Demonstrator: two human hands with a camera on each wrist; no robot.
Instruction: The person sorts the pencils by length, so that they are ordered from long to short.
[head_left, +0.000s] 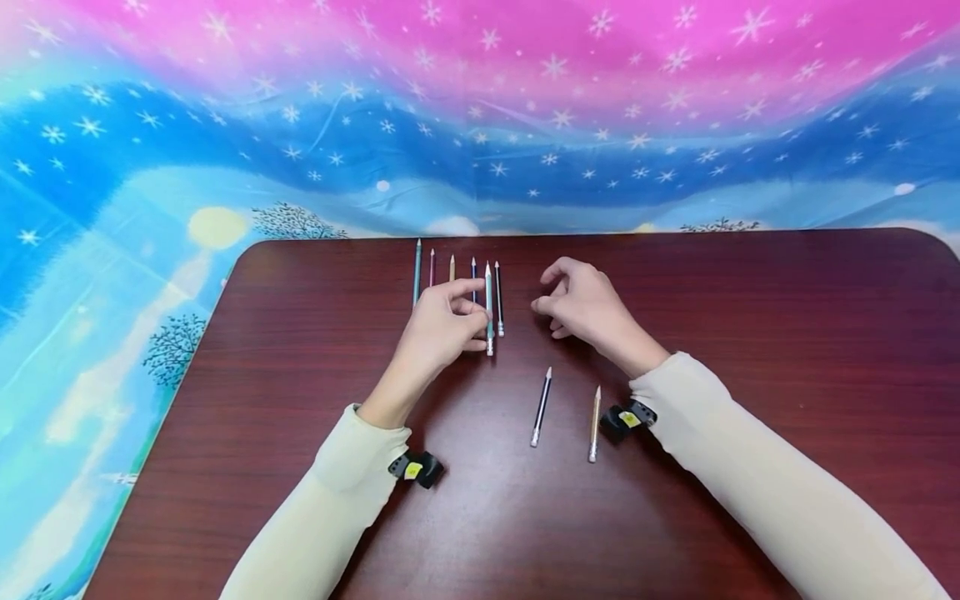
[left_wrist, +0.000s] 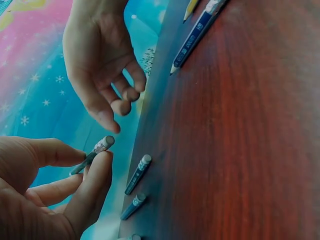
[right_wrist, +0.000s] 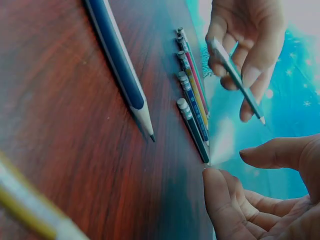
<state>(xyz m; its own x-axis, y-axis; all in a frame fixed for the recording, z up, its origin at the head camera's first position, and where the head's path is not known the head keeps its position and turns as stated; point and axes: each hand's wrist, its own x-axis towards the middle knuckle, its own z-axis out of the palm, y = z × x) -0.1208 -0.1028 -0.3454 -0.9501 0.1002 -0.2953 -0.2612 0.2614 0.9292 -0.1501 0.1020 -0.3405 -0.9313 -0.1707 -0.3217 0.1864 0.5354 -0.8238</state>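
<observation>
My left hand pinches a teal pencil between thumb and fingers. The pencil is raised off the table, its point facing the far side and its eraser end toward me; in the right wrist view the pencil slants down to its tip. To the right, my right hand hovers with loosely bent fingers and nothing between thumb and forefinger. Just beyond the left hand lies a row of pencils: a teal one, a red one, a yellow one, a blue one and a black one.
Nearer to me on the brown table lie a dark blue pencil and a yellow pencil, side by side with their points away from me. A snowflake-patterned cloth hangs behind the table's far edge.
</observation>
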